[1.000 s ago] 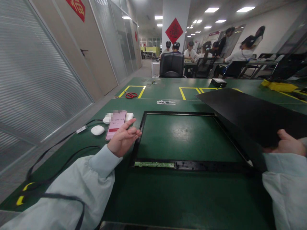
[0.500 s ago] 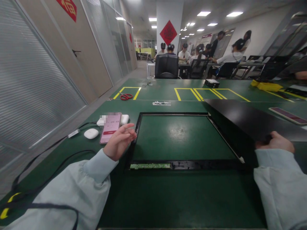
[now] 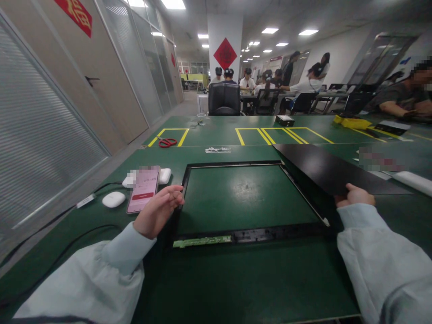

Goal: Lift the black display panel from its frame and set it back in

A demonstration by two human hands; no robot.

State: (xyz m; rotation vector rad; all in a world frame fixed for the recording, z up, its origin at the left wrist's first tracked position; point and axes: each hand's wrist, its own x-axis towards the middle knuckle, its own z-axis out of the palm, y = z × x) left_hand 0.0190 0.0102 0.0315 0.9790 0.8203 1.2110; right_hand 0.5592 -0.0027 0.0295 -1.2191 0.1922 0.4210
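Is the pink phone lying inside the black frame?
No, the pink phone lies on the green table outside the black frame, to the left of it, near the left hand.

The left hand [image 3: 158, 211] lay open at the black frame's [image 3: 236, 235] nine-o'clock edge; at three o'clock, the right hand [image 3: 354, 196] gripped a black panel [image 3: 324, 168].
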